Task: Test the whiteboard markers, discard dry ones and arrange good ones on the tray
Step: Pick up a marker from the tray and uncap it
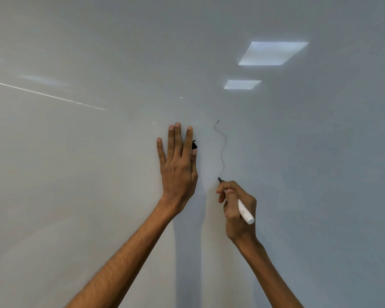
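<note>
Grips marker [244, 211] in right hand [238, 210], fingers curled tight round the front half of the white barrel, forefinger and thumb pinching close behind the black tip. Runs on a slant, long axis from lower right to upper left: blunt white tail sticking out past the hand at lower right, tip pointing up and left. Meets whiteboard [98, 196] with that tip, right at the bottom end of a thin grey line [224, 150]. Wavers upward from there in a few loose bends, pale and narrow, ending well above the right hand.

Presses left hand [178, 167] flat on the board just left of the line, four fingers straight and pointing up, little finger spread apart from the other three. Pinches a small black cap [194, 145] between thumb tip and side of forefinger. Shows only a corner of it past the forefinger, so cannot tell its axis. Lies well apart from the marker, with the line between.

Reaches up with both bare forearms from the bottom edge. Carries two bright four-sided reflections [272, 53] on the board's upper right, and a thin bright streak [47, 94] at left.
</note>
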### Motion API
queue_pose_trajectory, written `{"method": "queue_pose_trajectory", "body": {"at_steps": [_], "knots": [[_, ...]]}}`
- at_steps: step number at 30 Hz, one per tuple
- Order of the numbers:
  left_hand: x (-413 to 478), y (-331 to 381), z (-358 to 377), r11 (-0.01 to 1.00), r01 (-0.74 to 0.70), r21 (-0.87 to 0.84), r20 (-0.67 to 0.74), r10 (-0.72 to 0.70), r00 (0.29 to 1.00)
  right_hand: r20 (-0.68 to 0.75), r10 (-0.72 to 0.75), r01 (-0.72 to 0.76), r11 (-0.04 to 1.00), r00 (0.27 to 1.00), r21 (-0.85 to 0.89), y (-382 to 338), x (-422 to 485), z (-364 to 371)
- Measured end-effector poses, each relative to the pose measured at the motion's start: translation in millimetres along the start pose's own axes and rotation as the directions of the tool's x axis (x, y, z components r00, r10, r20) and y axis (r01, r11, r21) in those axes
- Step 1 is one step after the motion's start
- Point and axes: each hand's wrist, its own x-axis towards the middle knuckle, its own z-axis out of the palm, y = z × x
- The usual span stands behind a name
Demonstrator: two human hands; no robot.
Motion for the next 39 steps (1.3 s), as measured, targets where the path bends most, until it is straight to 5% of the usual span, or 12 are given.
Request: {"method": "queue_pose_trajectory", "body": {"at_steps": [4, 11, 17, 22, 33, 39], "knots": [[-5, 3, 0, 1.000, 0.017, -0.001, 0.008, -0.017, 1.000, -0.015, 0.044, -0.044, 0.999, 0.999, 0.000, -2, -4, -9], [-10, 14, 4, 0.998, 0.056, 0.001, 0.007, -0.056, 0.998, -0.260, -0.089, 0.099, 0.995, 0.962, 0.027, -59, 96, -30], [-10, 18, 6, 0.998, 0.066, -0.009, -0.014, -0.067, 0.998, -0.118, -0.168, 0.151, 0.979, 0.979, -0.137, -63, 112, -22], [-11, 18, 6, 0.998, 0.064, -0.020, -0.022, -0.064, 0.998, -0.228, -0.121, 0.105, 0.991, 0.966, -0.083, -45, 78, -35], [-27, 28, 12, 0.998, 0.056, -0.028, -0.017, -0.057, 0.998, -0.185, 0.076, -0.087, 0.995, 0.980, -0.056, -12, 2, -52], [-27, 29, 12, 0.997, 0.071, -0.038, -0.017, -0.071, 0.997, -0.350, -0.079, 0.102, 0.994, 0.933, 0.049, -56, 87, -68]]}}
